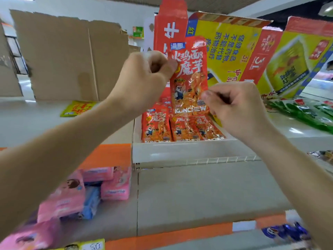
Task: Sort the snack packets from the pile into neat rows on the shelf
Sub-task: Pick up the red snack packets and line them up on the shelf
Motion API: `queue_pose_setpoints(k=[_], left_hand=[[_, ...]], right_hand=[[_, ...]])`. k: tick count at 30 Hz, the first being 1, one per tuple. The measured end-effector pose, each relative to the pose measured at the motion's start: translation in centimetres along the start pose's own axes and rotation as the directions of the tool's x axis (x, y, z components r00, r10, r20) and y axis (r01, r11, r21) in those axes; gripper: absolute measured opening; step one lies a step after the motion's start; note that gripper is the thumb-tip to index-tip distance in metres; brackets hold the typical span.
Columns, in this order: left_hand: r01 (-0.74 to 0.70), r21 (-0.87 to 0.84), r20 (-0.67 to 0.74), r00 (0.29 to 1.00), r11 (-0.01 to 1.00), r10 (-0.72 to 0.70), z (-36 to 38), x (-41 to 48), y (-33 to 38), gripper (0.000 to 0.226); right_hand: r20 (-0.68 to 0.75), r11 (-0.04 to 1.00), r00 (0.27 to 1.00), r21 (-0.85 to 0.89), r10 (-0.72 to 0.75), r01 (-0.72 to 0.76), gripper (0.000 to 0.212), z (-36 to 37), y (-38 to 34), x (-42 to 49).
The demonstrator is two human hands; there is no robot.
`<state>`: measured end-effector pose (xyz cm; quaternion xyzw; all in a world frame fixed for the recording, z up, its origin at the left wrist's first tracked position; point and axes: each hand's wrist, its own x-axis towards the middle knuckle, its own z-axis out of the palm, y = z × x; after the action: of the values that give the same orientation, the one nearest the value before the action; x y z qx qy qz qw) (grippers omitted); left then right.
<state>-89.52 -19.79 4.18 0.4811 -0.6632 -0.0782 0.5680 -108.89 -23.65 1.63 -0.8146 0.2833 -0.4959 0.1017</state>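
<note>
Left hand [144, 80] is raised at 9 o'clock of the red packet [191, 78]. Its fingers [162, 60] are curled narrow and pinch the packet's upper left edge. Right hand [239, 109] is at 4 o'clock of the same packet, fingers [207, 95] curled and pinching its lower right edge. The packet is held upright between the two hands, print toward the camera, "KONCHEW" along its bottom. Its lower edge overlaps the goods behind it; cannot tell whether it touches them. At 6 o'clock of the held packet, a row of red packets [182, 129] of the same print lies flat on the white shelf [180, 150], three side by side, bottoms at the front lip. More red packets sit behind the row, partly hidden. At 9 o'clock of the row, well apart, one yellow packet [77, 108] lies alone. At 3 o'clock are green packets [306, 112], blurred. A brown cardboard sheet [68, 56] stands at 10 o'clock, and red-and-yellow cartons [230, 47] stand at 12 to 2 o'clock behind the held packet. On the lower shelf [198, 195], at 7 o'clock, are pink packs [115, 183] and a blue pack [91, 201].
</note>
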Motion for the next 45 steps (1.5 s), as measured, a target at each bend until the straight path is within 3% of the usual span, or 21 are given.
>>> queue_pose_setpoints(k=[5,8,11,20,24,27,34,40,45], left_hand=[[0.089,0.077,-0.102,0.991,0.993,-0.081,1.7,1.7,-0.5,0.025],[0.104,0.026,-0.109,0.989,0.994,-0.100,2.9,2.7,-0.1,0.034],[0.101,0.083,-0.082,0.992,0.991,-0.095,4.9,3.4,0.2,0.038],[0.112,0.264,-0.047,0.993,0.958,-0.104,10.5,4.3,-1.6,0.016],[0.167,0.403,0.038,0.979,0.900,-0.199,11.2,4.2,-2.4,0.014],[0.195,0.519,0.048,0.966,0.832,-0.256,11.3,3.9,-3.1,0.015],[0.191,0.722,0.051,0.944,0.665,-0.326,11.1,3.4,-4.0,0.014],[0.154,0.760,0.061,0.950,0.632,-0.305,11.2,3.2,-4.7,0.011],[0.116,0.722,0.126,0.947,0.682,-0.295,10.8,2.7,-4.6,0.028]], right_hand=[[0.039,0.999,0.999,0.017,0.038,-0.038,0.045,-1.8,2.6,1.5],[0.061,0.998,0.997,0.013,0.055,-0.056,0.041,-3.2,4.5,2.1],[0.092,0.994,0.991,0.035,0.097,-0.101,0.037,-4.1,6.5,1.7],[0.265,0.991,0.956,0.002,0.129,-0.134,0.042,-5.0,10.9,-0.1],[0.409,0.980,0.891,-0.060,0.197,-0.189,0.040,-5.2,12.2,-0.2],[0.485,0.979,0.851,-0.140,0.200,-0.150,0.037,-4.7,12.3,-0.1],[0.567,0.970,0.798,-0.227,0.206,-0.089,0.042,-3.7,12.0,0.6],[0.610,0.972,0.767,-0.224,0.196,-0.070,0.041,-3.2,11.6,0.6],[0.600,0.974,0.769,-0.187,0.219,-0.132,0.046,-3.5,11.5,0.5]])
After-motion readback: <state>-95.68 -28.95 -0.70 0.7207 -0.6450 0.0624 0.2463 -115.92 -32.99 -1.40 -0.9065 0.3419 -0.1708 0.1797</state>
